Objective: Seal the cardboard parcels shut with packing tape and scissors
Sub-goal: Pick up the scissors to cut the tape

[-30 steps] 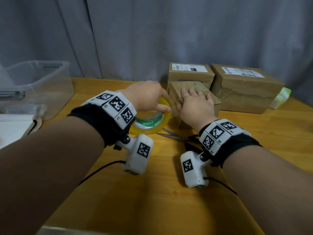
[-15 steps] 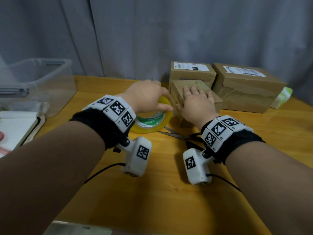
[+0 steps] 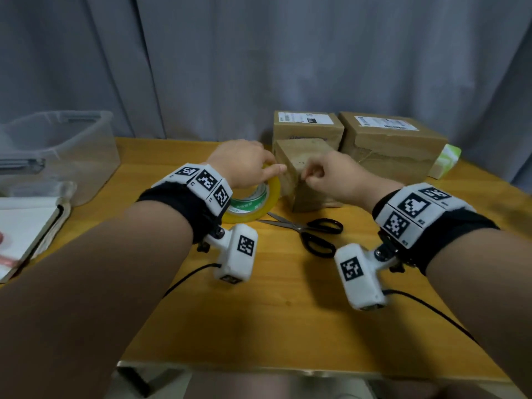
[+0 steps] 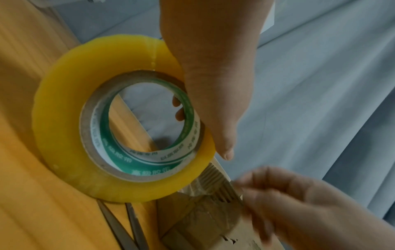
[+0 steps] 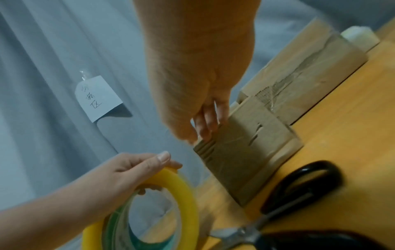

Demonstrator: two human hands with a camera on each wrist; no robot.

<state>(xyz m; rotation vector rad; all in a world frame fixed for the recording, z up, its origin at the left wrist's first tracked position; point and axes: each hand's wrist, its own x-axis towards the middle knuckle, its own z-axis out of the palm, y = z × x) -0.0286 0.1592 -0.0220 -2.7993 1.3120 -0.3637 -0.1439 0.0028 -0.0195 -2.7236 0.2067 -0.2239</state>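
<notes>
— What have you got in each hand?

— My left hand grips the roll of packing tape: thumb lies along the outer side of the yellow ring, fingers hook through the green-printed core. The roll stands tilted on edge, its lower rim near the table, just left of the small parcel.

— And the right?

— My right hand has its fingers curled, thumb and fingertips pinched together at the top left corner of that small parcel. In the right wrist view the fingertips press on the ribbed cardboard edge. I think a clear strip of tape runs there from the roll, but it is too blurred to be sure.

— Where are the scissors?

— The scissors lie flat on the table, black handles toward me, blades pointing left under the roll. Neither hand touches them.

— Other parcels?

— Two more stand behind the small one, against the grey curtain: a labelled parcel directly behind, and a larger labelled parcel to its right. A clear plastic bin sits far left.
</notes>
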